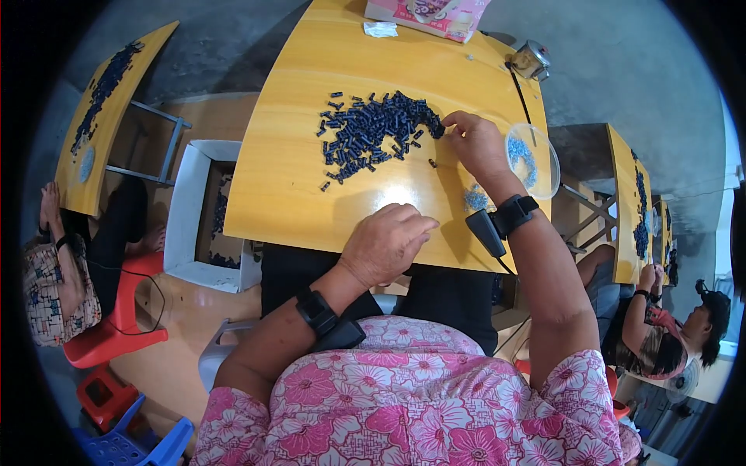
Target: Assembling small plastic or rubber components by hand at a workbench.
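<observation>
Small dark cylinders lie in a loose heap on the yellow tabletop, most of them tumbled together, a few scattered around its edges. At the far left a seated person's hands rest at the edge of another yellow table, which bears a long strip of similar dark pieces. Beside that person is a red stool. Next comes a white box standing just left of the main table, with more dark pieces inside. Near the front edge, below the heap, the left hand hovers with fingers loosely curled; whether anything is in it cannot be told. At the far edge lie a crumpled silvery wrapper and, right of it, a pink package. One single dark piece lies apart, between the heap and the right hand. That hand reaches to the heap's right end, thumb and forefinger drawn near each other; whether they pinch a piece cannot be told. Pale blue bits lie loose below its wrist, beside a clear round tub with more inside. Beyond stands a lidded jar. Farther right, another person sits at a table with dark pieces.
</observation>
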Demonstrator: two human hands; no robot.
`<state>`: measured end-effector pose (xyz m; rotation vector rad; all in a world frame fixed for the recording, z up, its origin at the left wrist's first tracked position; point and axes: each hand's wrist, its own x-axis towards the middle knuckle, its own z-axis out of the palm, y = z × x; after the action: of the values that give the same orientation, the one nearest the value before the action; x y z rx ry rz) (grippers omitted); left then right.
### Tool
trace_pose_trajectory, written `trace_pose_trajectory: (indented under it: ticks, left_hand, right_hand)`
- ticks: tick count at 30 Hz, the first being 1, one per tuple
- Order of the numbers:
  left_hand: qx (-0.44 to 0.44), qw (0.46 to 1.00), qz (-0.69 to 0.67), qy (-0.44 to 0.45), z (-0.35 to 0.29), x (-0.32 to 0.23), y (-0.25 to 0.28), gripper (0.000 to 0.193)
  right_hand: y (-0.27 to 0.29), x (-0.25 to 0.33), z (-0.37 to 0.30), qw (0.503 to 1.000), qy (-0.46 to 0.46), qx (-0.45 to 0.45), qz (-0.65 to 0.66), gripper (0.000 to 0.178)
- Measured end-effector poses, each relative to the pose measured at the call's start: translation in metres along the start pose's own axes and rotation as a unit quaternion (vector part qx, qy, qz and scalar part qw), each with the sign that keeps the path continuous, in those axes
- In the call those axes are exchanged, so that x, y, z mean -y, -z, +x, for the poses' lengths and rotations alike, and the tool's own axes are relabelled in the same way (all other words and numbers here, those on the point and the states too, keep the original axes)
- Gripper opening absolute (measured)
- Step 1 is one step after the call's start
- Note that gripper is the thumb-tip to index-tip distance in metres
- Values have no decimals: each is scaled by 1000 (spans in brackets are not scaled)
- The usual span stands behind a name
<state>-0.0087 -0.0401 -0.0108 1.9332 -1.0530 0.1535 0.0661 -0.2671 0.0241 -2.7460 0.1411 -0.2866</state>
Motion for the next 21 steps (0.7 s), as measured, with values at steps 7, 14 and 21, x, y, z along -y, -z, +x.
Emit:
trace_pose_trajectory:
  ticks: [7, 14, 21]
  left_hand:
    - [14, 999, 23, -22, 1, -1, 2, 16]
    - [3, 1000, -2, 1, 0, 0, 2, 15]
    - [1, 1000, -9, 8, 1, -2, 2, 16]
  right_hand:
    - [-9, -5, 6, 1000, 5, 8, -13, 17]
    - [0, -3, 5, 998, -5, 64, -15, 21]
    - [-2, -2, 1, 994, -2, 63, -91, 26]
